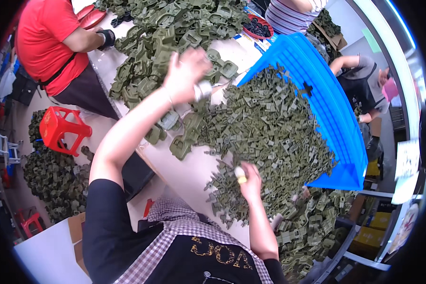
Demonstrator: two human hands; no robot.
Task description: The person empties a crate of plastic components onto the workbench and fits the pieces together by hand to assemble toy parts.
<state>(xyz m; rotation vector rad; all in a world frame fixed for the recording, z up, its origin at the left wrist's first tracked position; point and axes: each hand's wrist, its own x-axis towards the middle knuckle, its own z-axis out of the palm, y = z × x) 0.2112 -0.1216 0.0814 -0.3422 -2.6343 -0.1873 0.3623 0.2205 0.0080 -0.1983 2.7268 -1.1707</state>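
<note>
My left hand (189,71) is stretched out over a heap of larger olive-green plastic parts (168,40). Motion blurs it, but its fingers look spread, with nothing visible in them. A white wrap (202,90) shows at its thumb side. Lower and to the right, my right hand (251,181) is at the near side of a wide pile of small green plastic pieces (270,123). Its fingers are curled together, with white and yellow coverings (241,175) on the tips. Whatever they may pinch is too small to make out.
A blue plastic bin (338,104) lies tipped beside the small pieces. A red bowl (258,27) of black parts stands at the far side. People work at left and right. A red stool (64,130) stands on the left, and more green parts (312,222) lie near right.
</note>
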